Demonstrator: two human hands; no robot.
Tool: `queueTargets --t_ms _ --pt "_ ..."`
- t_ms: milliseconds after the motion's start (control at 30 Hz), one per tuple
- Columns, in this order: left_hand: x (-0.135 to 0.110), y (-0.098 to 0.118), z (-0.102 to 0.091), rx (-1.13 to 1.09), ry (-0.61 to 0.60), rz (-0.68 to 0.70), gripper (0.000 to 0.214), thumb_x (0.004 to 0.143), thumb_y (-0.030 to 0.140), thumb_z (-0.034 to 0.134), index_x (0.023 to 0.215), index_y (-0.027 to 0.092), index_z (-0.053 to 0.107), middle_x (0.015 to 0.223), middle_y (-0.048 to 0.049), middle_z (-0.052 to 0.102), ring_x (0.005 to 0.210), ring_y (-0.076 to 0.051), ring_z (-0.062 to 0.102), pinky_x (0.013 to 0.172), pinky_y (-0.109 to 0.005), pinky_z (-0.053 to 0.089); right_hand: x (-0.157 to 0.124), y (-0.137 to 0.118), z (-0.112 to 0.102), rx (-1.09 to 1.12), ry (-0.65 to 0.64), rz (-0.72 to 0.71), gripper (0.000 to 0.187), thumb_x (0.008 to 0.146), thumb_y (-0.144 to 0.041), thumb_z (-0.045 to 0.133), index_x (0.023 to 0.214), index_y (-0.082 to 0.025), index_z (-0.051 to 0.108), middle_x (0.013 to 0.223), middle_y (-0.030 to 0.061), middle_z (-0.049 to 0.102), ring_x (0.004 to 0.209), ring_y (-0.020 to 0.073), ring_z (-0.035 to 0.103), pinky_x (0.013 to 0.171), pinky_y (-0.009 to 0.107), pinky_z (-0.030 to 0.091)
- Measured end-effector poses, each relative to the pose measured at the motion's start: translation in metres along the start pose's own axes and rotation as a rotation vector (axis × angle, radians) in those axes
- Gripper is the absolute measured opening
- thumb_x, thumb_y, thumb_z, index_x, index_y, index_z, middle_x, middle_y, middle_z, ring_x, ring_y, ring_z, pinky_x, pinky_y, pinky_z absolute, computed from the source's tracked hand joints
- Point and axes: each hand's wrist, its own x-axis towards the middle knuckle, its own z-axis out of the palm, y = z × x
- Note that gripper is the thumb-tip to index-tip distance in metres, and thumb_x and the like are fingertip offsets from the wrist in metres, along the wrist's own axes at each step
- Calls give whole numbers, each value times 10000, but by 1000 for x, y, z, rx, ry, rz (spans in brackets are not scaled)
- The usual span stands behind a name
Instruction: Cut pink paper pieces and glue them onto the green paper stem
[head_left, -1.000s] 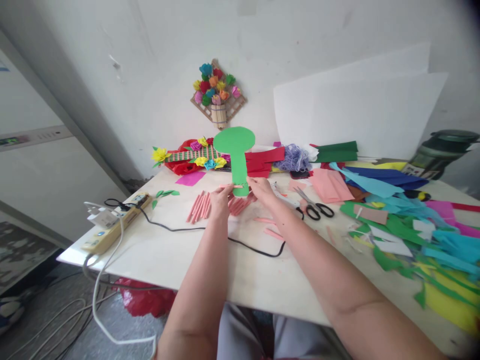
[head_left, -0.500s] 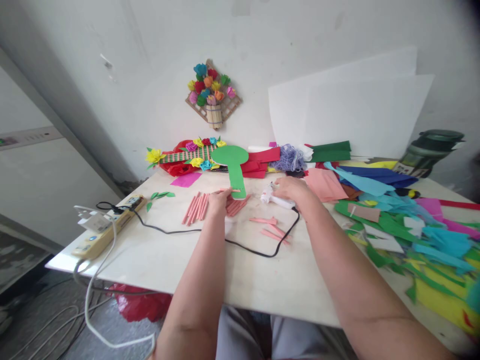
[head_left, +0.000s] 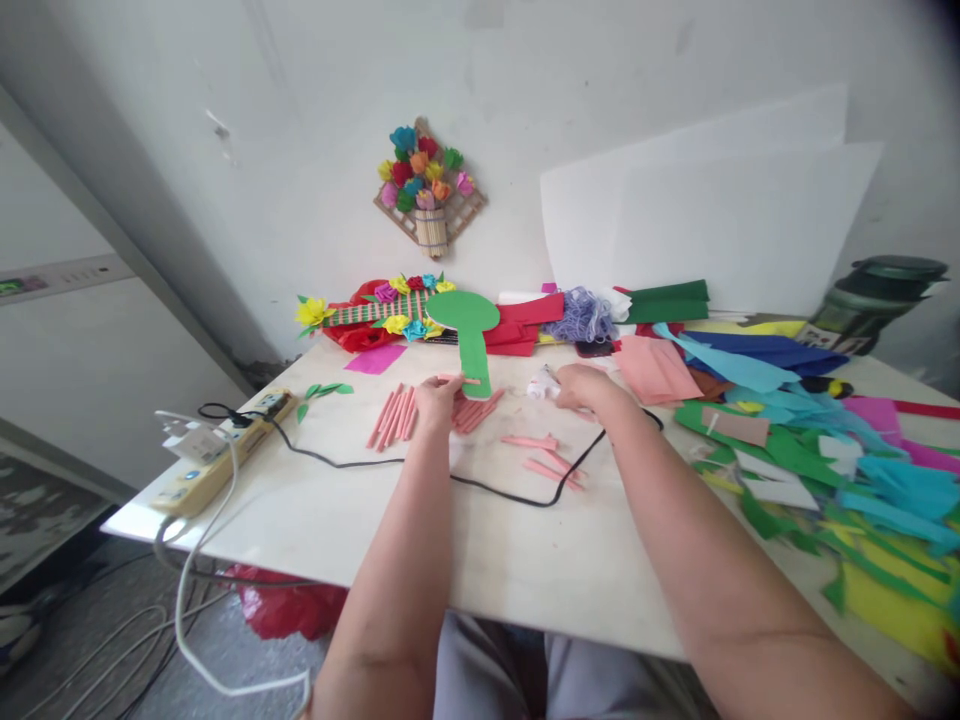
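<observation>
My left hand (head_left: 437, 398) pinches a small pink paper strip (head_left: 459, 379) against the foot of a green paddle-shaped paper cutout (head_left: 469, 330) that lies tilted back on the white table (head_left: 360, 510). My right hand (head_left: 586, 390) is closed round a white glue gun (head_left: 538, 385), whose black cord (head_left: 487, 488) loops over the table toward me. Several rolled pink paper sticks (head_left: 396, 414) lie just left of my left hand, and more pink strips (head_left: 541, 455) lie between my arms.
A yellow power strip (head_left: 217, 452) with plugs and cables sits at the table's left corner. Heaps of coloured paper scraps (head_left: 825, 440) cover the right side. Paper flower crafts (head_left: 375, 312) and white sheets (head_left: 705, 230) stand against the wall. A green jug (head_left: 874, 300) stands far right.
The green cutout has been lowered from upright to lying back. My right hand left it, moved right and closed on the glue gun. The scissors seen earlier are now hidden.
</observation>
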Motion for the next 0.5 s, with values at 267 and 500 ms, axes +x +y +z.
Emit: queueTargets --t_ms 267,500 --pt "6 -4 -5 86 -21 55 321 469 316 788 599 145 549 507 5 561 468 -124 535 464 -236 398 -7 7 -8 204 279 119 357 729 -227 533 1059 -154 646 1075 160 656 998 288 616 770 330 465" --pt "1 1 -6 192 -5 120 294 503 347 785 604 142 600 509 3 562 490 -108 509 488 -226 381 7 1 -3 701 449 3 291 701 -330 619 911 -135 671 814 90 672 763 225 630 650 299 490"
